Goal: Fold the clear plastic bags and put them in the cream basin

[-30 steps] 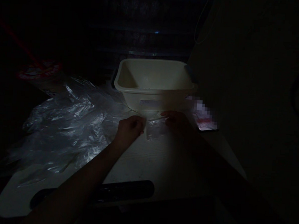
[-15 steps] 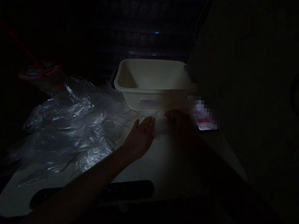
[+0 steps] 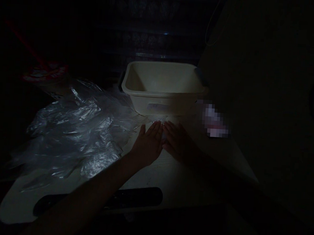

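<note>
My left hand (image 3: 149,144) lies flat on the white table (image 3: 153,175), fingers stretched forward and thumb held apart. Close against it, my right hand (image 3: 177,141) is also flat, its fingers pointing inward to the left fingertips. Between and under the fingers a bit of thin clear plastic (image 3: 160,119) shows; the hands cover most of it. Just beyond the fingertips stands a cream plastic tub (image 3: 163,103) with dark handles and a small label; its visible inside looks bare. A heap of crumpled clear plastic bags (image 3: 78,134) spreads to the left of my left hand.
A lidded cup (image 3: 46,76) with a red straw stands at the back left. To the right lies a blurred-out flat item (image 3: 215,123). A long dark slot (image 3: 136,197) runs along the table's front edge. The surroundings are very dark.
My right hand has moved left, from pinching at the clear plastic to lying flat over it beside my left hand. The left hand has stayed nearly in place.
</note>
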`<state>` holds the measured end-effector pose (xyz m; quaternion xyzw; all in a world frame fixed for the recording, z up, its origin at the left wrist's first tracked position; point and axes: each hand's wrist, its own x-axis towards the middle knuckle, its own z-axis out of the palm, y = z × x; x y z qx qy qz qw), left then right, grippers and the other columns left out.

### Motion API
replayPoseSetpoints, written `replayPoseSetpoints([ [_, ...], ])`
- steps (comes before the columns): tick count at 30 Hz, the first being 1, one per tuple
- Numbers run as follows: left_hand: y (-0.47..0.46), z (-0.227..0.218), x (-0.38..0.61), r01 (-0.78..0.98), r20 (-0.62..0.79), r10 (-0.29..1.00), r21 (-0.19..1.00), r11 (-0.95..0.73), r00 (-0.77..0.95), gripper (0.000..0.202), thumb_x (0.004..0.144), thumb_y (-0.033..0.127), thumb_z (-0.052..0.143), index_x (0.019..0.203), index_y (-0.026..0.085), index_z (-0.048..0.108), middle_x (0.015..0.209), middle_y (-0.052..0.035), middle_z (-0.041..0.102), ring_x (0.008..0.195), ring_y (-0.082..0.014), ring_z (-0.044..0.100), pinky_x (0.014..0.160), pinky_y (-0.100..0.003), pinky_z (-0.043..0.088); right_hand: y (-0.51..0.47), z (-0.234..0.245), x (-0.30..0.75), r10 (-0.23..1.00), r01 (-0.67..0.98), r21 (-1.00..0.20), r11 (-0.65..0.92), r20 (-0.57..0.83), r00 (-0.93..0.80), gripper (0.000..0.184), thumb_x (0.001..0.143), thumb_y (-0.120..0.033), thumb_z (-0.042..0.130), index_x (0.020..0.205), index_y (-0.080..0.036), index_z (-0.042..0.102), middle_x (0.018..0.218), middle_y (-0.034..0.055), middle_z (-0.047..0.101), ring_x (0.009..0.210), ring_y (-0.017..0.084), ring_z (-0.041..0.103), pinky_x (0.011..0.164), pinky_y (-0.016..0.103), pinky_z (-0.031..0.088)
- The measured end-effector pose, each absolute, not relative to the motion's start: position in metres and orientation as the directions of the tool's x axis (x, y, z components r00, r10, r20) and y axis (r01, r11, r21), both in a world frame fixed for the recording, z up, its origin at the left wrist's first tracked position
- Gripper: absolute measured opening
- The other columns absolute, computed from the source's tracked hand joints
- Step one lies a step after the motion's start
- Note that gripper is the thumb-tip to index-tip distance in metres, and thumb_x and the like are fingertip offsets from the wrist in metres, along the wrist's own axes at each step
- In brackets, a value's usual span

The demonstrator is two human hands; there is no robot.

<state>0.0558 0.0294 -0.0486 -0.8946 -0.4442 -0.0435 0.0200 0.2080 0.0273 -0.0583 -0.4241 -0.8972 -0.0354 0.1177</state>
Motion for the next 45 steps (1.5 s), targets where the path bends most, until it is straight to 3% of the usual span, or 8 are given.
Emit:
replayPoseSetpoints([
  [22,0.027,-0.045,0.058,0.801,0.036,0.803,-0.104,-0.589,0.595,0.051,0.082,0.03,0.017,0.124,0.001,0.021,0.131,-0.0174,0.02,0.121,-0.0259,0.011,0.09,-0.048,0.015,0.024,-0.057,0.208,0.793,0.813,0.046,0.58,0.196,-0.577,0.053,0.082,-0.038,0.022,0.119,0.0,0.033,0.126,0.018,0.03,0.117,0.026,0.022,0.091,0.048,0.017],
  [31,0.027,-0.046,0.059,0.808,0.056,0.807,-0.092,-0.582,0.587,0.049,0.083,0.03,0.015,0.123,0.002,0.022,0.131,-0.0168,0.02,0.121,-0.0252,0.014,0.09,-0.049,0.016,0.025,-0.06,0.215,0.818,0.843,0.081,0.532,0.21,-0.536,0.056,0.083,-0.043,0.015,0.118,-0.003,0.034,0.126,0.0163,0.032,0.118,0.024,0.022,0.093,0.047,0.016],
  [45,0.026,-0.049,0.059,0.818,0.077,0.815,-0.093,-0.568,0.574,0.049,0.084,0.032,0.014,0.124,0.004,0.023,0.131,-0.0154,0.021,0.121,-0.0238,0.012,0.091,-0.048,0.015,0.028,-0.06,0.218,0.844,0.867,0.075,0.492,0.204,-0.496,0.051,0.084,-0.037,0.018,0.117,-0.003,0.035,0.125,0.0172,0.033,0.117,0.024,0.023,0.092,0.048,0.017],
])
